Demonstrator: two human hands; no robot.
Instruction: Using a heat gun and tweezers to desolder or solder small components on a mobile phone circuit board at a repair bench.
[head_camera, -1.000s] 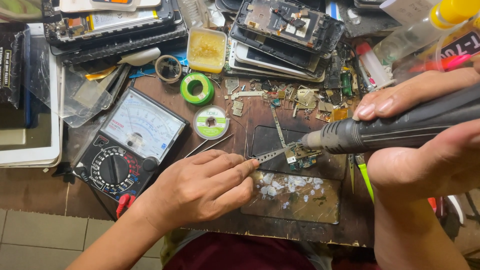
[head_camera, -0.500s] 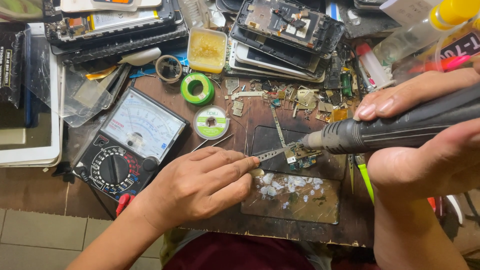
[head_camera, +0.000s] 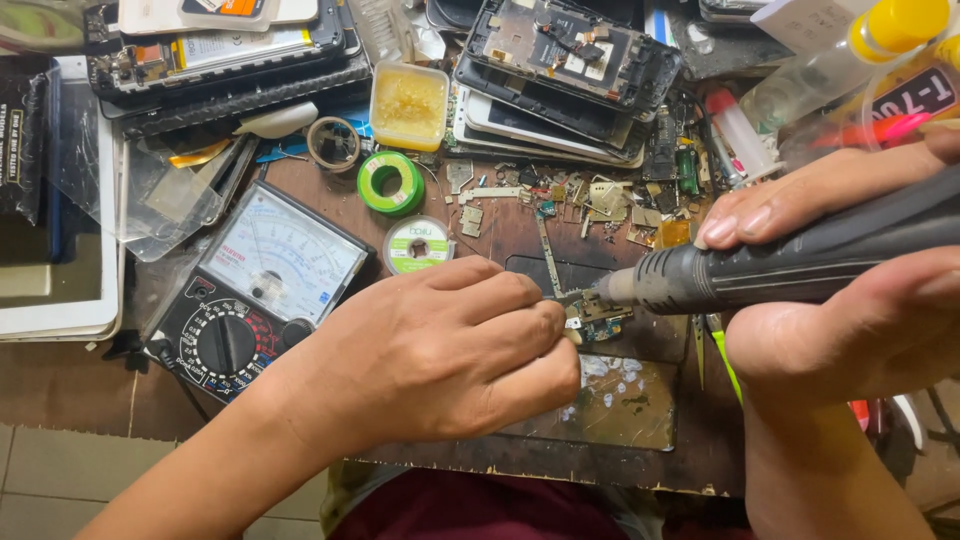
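Here the right hand (head_camera: 850, 310) grips a soldering iron (head_camera: 760, 270) lying leftward, tip on the small circuit board (head_camera: 595, 315) pinched by the left hand (head_camera: 440, 350).

Small green circuit board (head_camera: 592, 315) lies flat on bench; grey rotary tool (head_camera: 790, 265) nearly level, tip touching it

Meter dial: the analogue multimeter (head_camera: 262, 290) lies left of the left hand (head_camera: 450, 350), its pale, tilted rectangular face above a black body with a round knob.
Spool label: a white and green round label tops the small spool (head_camera: 418, 245) just above that hand's knuckles.
Bottle label: a clear bottle (head_camera: 880, 75) with a yellow cap and dark label lies above the right hand (head_camera: 850, 320).
Phone screens: stacked pale panels (head_camera: 545, 125) lie well beyond both hands.
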